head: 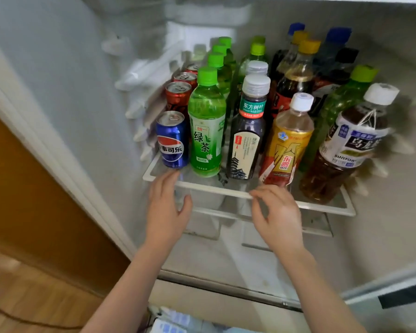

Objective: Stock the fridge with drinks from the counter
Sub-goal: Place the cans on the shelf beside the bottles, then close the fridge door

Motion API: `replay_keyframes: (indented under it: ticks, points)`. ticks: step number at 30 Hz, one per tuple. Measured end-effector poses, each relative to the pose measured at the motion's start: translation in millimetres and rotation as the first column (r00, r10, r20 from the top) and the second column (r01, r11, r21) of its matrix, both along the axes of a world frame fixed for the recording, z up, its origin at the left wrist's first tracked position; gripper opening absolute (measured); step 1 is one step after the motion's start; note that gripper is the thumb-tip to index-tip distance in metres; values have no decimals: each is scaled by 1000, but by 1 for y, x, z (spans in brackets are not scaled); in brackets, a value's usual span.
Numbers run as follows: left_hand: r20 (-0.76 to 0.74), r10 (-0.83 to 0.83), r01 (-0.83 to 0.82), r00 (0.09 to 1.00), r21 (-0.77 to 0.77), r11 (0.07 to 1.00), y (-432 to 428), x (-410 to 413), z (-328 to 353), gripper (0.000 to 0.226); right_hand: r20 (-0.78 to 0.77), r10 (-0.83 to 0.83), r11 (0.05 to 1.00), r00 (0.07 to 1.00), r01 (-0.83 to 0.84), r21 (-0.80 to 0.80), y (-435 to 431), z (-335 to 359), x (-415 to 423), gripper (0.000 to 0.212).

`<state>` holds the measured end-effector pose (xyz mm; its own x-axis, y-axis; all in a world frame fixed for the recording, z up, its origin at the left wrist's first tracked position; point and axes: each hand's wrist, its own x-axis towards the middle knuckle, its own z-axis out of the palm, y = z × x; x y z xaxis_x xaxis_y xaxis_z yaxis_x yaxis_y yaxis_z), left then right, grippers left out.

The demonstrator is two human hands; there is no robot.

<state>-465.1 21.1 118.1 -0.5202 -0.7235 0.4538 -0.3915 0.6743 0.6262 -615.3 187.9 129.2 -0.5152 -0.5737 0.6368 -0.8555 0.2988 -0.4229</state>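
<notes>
Left hand point(166, 212) spread, right hand point(280, 218) half-curled, fingers at shelf rim point(322, 205).

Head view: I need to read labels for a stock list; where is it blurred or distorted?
Head view: labels on the green tea bottle and blue cola can read sharp; the far-right brown tea bottle is ghosted by blur; rear caps go soft; wide-angle bends the fridge wall; light is even.

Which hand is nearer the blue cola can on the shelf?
Left. The left hand sits just below the blue can, at the front rim of the shelf; the right hand is farther right, below the yellow bottle.
</notes>
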Motion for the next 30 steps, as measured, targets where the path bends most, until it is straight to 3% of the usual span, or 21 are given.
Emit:
replay_keyframes:
  ticks: [6,12,17,22,30]
  points:
    - [88,-78,81,993,-33,996,9,7,3,41,-36,51,996,998,-48,80,16,-1,10,28]
    - [61,-138,143,989,-88,986,32,32,4,32,59,-103,994,993,105,-18,58,3,47,22]
    - [90,-210,211,974,0,978,61,80,-3,32,116,-174,981,978,182,-67,99,-1,98,21]
    - [169,-256,242,952,99,965,90,142,-13,44,266,-173,980,948,191,-46,141,-13,173,22]
    - [149,-351,321,924,195,927,134,209,-16,39,251,-274,954,928,295,-50,206,6,237,24]
